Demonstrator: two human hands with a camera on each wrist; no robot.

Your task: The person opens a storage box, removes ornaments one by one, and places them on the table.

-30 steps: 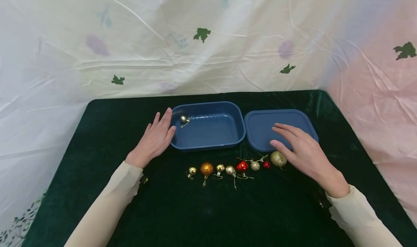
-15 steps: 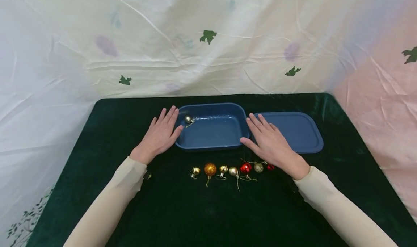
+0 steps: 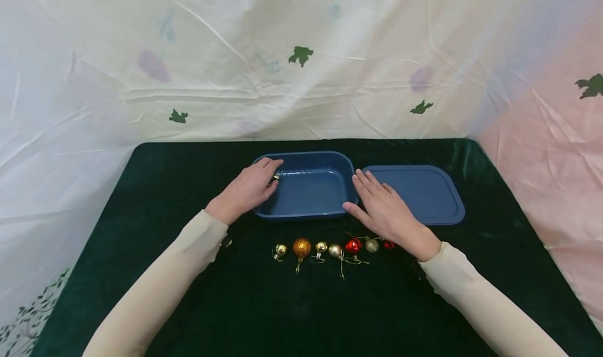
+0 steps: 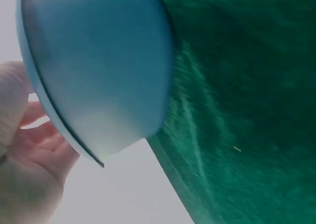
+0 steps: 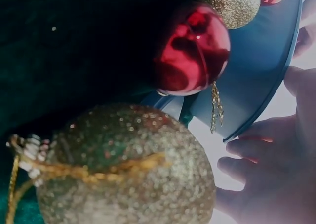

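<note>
A blue plastic box [image 3: 306,214] stands lidless toward the back of the table. My left hand [image 3: 247,189] reaches over its left end, thumb and fingers apart around a small gold bauble [image 3: 275,177], mostly hidden by the hand. In the left wrist view, the left fingers [image 4: 44,140] pass behind the box's rim. My right hand [image 3: 386,210] lies with extended fingers along the box's right end, thumb at the front corner. In the right wrist view, a red bauble [image 5: 197,51] and a large gold glitter bauble [image 5: 128,169] show close to the camera beside the right hand [image 5: 276,169].
The blue lid [image 3: 424,192] lies flat right of the box, partly behind my right hand. A row of several baubles runs in front of the box, including an orange one [image 3: 302,247] and a red one [image 3: 353,245]. Dark green cloth [image 3: 292,310] covers the table; a curtain hangs behind.
My right hand moved left from above the lid to the box's right end. My left hand shifted from the box's left side over its rim, around the bauble inside.
</note>
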